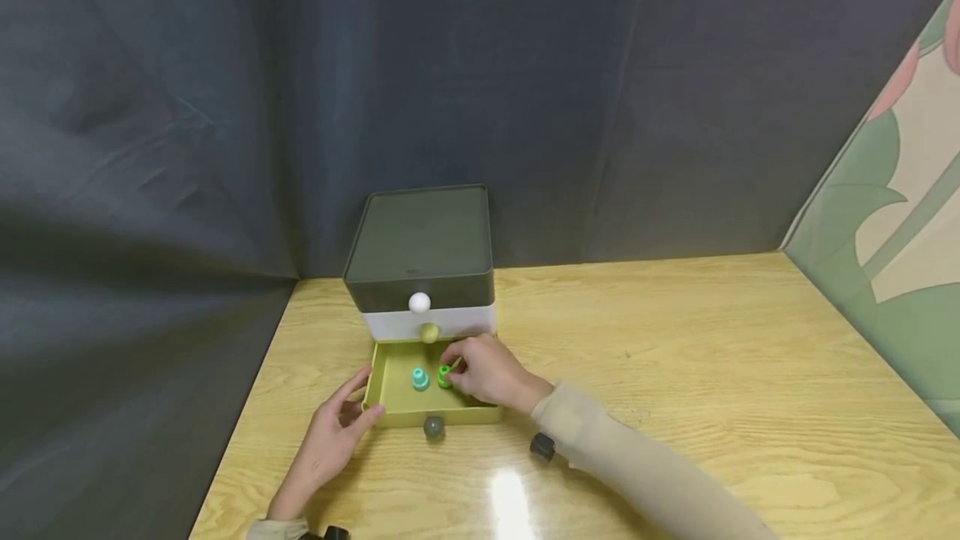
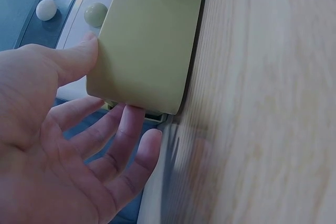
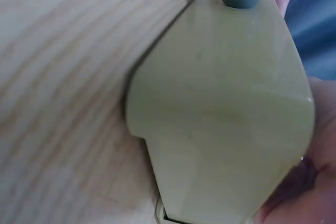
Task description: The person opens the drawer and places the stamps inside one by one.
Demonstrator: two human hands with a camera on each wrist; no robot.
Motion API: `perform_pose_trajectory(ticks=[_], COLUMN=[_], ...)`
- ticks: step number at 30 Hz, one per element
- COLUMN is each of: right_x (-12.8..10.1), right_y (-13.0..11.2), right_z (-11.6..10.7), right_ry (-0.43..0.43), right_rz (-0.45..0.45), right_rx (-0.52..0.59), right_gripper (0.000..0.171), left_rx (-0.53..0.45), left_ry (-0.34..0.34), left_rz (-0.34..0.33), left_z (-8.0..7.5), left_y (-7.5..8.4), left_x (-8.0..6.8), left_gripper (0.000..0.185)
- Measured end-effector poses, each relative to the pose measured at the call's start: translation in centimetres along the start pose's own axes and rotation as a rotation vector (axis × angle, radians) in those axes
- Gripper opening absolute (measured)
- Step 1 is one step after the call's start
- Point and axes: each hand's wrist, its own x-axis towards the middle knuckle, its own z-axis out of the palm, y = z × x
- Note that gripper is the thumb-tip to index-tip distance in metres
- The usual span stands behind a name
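Observation:
A yellow-green drawer (image 1: 401, 417) is pulled out at the bottom of a small drawer cabinet (image 1: 423, 236). My left hand (image 1: 330, 440) grips its left front corner, thumb at the front edge and fingers along the side; the left wrist view shows the fingertips against the drawer front's end (image 2: 147, 51). Inside the drawer, a small turquoise stepped piece (image 1: 420, 379) with a hole in its top stands upright. Just right of it, my right hand (image 1: 489, 369) pinches a similar bright green stepped piece (image 1: 444, 375). The drawer wall hides that piece in the right wrist view.
A dark grey knob (image 1: 433, 427) juts from the drawer front. Above are a pale drawer with an olive knob (image 1: 429, 332) and a dark drawer with a white knob (image 1: 419, 302). The wooden table (image 1: 675, 357) meets dark cloth (image 1: 525, 107) behind and at left.

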Motion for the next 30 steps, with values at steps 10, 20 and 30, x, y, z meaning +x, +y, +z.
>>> perform_pose_trajectory(ticks=[10,20,30], right_x=[-0.5,-3.0,-7.6], right_y=[0.1,0.7,3.6], right_z=[0.8,-0.9,-3.9], right_ry=[0.057,0.283,0.396], right_rz=[-0.02,-0.002,0.291], right_rx=[-0.013,0.324,0.577], right_gripper=[0.018,0.023,0.026], left_rx=[0.012,0.081,0.296], left_ry=[-0.015,-0.005,0.213], left_rz=[-0.006,0.032,0.247], left_z=[-0.2,-0.1,0.8], left_y=[0.0,0.3,2.9], left_x=[0.2,0.0,-1.6], left_gripper=[0.068,0.067,0.055])
